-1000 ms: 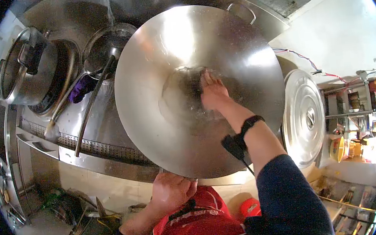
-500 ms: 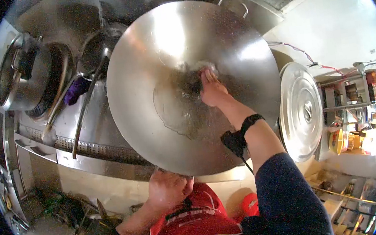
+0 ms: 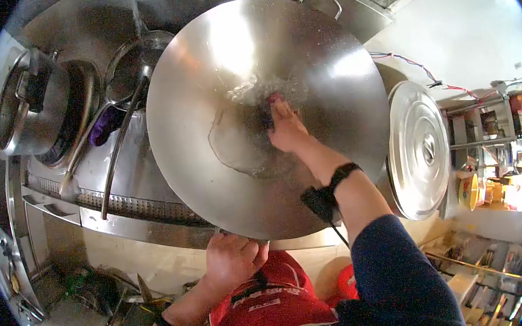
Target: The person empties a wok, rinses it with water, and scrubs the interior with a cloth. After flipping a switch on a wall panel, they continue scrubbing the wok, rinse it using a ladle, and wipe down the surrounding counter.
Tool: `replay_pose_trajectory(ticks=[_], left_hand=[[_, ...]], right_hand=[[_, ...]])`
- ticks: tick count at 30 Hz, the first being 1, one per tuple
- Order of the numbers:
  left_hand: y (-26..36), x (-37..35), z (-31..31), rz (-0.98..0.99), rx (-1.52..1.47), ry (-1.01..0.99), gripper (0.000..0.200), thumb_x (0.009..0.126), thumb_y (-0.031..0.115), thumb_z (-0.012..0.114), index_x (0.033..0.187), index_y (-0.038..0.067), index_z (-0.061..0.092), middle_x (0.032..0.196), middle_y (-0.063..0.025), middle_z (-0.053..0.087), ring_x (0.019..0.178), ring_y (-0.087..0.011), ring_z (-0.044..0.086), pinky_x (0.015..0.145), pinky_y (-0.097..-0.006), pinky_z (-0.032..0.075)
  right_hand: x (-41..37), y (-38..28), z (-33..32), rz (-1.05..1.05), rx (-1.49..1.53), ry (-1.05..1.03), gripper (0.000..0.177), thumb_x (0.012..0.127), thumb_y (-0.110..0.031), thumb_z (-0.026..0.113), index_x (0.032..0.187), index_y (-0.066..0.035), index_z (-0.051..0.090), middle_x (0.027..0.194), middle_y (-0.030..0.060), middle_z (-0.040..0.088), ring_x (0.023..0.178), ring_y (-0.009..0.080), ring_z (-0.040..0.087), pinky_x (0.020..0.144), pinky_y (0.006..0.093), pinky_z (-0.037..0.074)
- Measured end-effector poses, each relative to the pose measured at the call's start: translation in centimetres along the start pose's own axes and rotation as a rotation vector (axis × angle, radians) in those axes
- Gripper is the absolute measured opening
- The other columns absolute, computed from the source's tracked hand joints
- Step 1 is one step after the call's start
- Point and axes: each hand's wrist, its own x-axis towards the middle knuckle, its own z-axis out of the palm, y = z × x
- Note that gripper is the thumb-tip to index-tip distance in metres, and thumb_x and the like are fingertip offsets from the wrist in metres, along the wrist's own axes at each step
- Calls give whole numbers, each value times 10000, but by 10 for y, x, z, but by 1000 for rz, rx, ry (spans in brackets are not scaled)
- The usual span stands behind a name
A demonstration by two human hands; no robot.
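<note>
1. Stainless steel fills the cooking range in front of you, with a white wall and cluttered shelves off to the right.
2. Your right hand [image 3: 284, 129] lies flat in the middle of the wok [image 3: 320, 61], fingers stretched out, not clenched. It presses something dark against the metal, too hidden to name.
3. Your left hand [image 3: 233, 258] is closed on the wok's near rim, just above your red apron [image 3: 269, 305], and holds the pan tilted toward you.
4. Compared with a second ago, your right hand has slid toward the far side of the bowl. White foam [image 3: 253, 90] now shows ahead of the fingertips, where before there was only wet metal.
5. The pool of water [image 3: 234, 147] has spread to the left of your hand. Your left hand has kept its grip at the same spot on the rim. Judging by this, the scrubbing has moved on from the centre, and the upper slope looks to be the part now covered.
6. Left of the wok, a long ladle [image 3: 121, 152] leans across the range beside a purple cloth [image 3: 104, 125].
7. Further left stands a big pot [image 3: 29, 104]. Behind the ladle, a thin stream of water runs into a smaller pan [image 3: 136, 65].
8. Right of the wok, a round lid [image 3: 419, 153] stands on edge.
</note>
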Motion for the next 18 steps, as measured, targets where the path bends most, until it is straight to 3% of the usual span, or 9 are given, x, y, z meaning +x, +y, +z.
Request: replay_pose_trajectory(ticks=[2, 5, 9, 11, 14, 18], left_hand=[[-1, 1, 1, 21, -51, 1, 339, 713, 207, 773, 530, 141, 495, 561, -21, 506, 541, -219, 549, 506, -382, 406], [-1, 6, 5, 28, -26, -18, 340, 717, 209, 768, 531, 143, 492, 562, -20, 509, 538, -219, 544, 514, -381, 409], [7, 3, 12, 13, -52, -98, 344, 719, 214, 766, 527, 146, 488, 563, -21, 511, 536, -219, 540, 528, -379, 421], [9, 6, 8, 4, -28, -172, 339, 728, 218, 764, 538, 149, 492, 568, -20, 516, 539, -217, 542, 533, -381, 423], [10, 11, 14, -11, -33, -107, 341, 737, 221, 765, 552, 154, 486, 564, -14, 504, 537, -213, 541, 529, -382, 416], [5, 1, 13, 26, -68, -55, 350, 745, 223, 767, 561, 159, 477, 560, -8, 489, 530, -207, 536, 526, -379, 411]], right_hand=[[-42, -12, 0, -81, -16, -197, 761, 967, -296, 453, 1553, 29, 92, 1633, 227, 41, 1517, 363, 64, 1241, 423, 104], [-60, -33, 25, -110, -157, -252, 769, 966, -307, 469, 1556, 17, 98, 1632, 225, 53, 1516, 361, 72, 1237, 432, 119], [-28, -30, 30, -199, 41, -104, 786, 962, -322, 482, 1556, 17, 94, 1633, 223, 57, 1517, 357, 77, 1235, 429, 130], [1, -21, 14, -110, 136, 83, 831, 914, -283, 568, 1557, 4, 127, 1644, 176, 93, 1508, 378, 114, 1226, 466, 150], [12, 5, 6, -88, 252, 104, 845, 907, -313, 589, 1550, 10, 146, 1641, 191, 86, 1505, 377, 128, 1228, 466, 142], [-64, -3, 22, -107, 81, 9, 840, 902, -310, 594, 1542, 21, 163, 1631, 215, 103, 1503, 383, 132, 1230, 469, 136]])
